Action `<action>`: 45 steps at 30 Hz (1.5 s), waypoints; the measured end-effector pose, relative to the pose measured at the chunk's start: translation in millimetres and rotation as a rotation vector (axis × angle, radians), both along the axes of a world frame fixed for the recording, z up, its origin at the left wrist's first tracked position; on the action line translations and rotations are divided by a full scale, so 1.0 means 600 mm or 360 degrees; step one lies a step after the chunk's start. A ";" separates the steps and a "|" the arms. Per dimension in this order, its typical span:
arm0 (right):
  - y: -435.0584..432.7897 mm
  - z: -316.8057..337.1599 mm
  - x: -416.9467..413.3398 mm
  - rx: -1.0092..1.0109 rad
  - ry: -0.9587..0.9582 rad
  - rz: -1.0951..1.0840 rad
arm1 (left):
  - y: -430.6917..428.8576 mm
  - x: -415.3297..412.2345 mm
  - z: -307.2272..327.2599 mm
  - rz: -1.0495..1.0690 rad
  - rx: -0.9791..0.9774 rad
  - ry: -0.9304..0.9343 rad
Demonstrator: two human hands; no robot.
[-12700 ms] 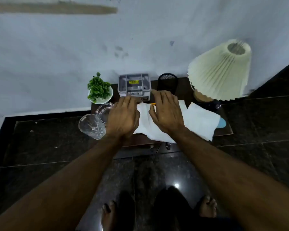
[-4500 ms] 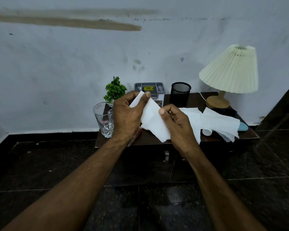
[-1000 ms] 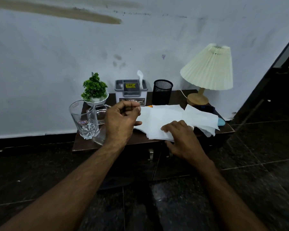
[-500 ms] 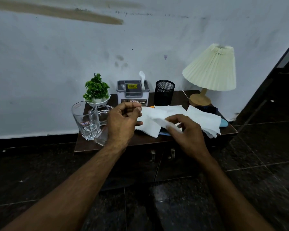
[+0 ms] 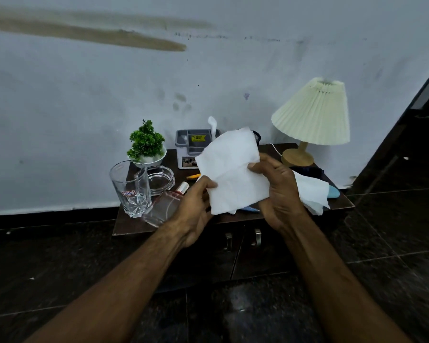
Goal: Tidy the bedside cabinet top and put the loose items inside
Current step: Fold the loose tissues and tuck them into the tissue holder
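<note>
Held tissue (image 5: 233,174) up at near edge of cabinet top (image 5: 131,226).
Pinched left edge with left hand (image 5: 193,206); gripped right edge with right hand (image 5: 276,191), fingers curled.

The left forearm (image 5: 124,280) and right forearm (image 5: 327,276) reach forward and converge on a white tissue sheet (image 5: 233,174). The left hand (image 5: 196,209) pinches its lower left edge. The right hand (image 5: 279,191) grips its right edge, fingers curled.
</note>
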State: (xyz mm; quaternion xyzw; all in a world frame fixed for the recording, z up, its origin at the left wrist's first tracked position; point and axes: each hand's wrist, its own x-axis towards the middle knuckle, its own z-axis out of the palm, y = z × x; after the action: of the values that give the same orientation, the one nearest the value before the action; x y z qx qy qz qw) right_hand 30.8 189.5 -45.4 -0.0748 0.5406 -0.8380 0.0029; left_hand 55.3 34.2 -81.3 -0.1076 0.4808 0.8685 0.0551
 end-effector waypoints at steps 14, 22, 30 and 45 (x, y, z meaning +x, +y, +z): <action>-0.004 -0.030 -0.010 0.0137 -0.0007 -0.0094 | -0.024 -0.012 -0.003 0.0421 -0.0548 0.0377; 0.014 -0.033 -0.017 0.0363 0.0162 -0.0153 | -0.038 -0.016 0.001 0.0395 -0.0725 0.0456; 0.036 -0.042 -0.020 0.0346 0.0084 -0.0186 | -0.047 -0.015 0.009 0.0394 -0.0668 0.0482; 0.027 -0.058 -0.011 0.0229 0.0041 -0.0234 | -0.052 -0.002 0.029 0.0423 -0.0727 0.0583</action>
State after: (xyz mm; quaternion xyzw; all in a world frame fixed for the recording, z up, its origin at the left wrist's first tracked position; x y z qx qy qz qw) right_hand 24.1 205.9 -80.3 -0.0454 0.6032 -0.7940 -0.0602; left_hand 54.1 3.2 -63.7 -0.0208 0.6469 0.7427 -0.1719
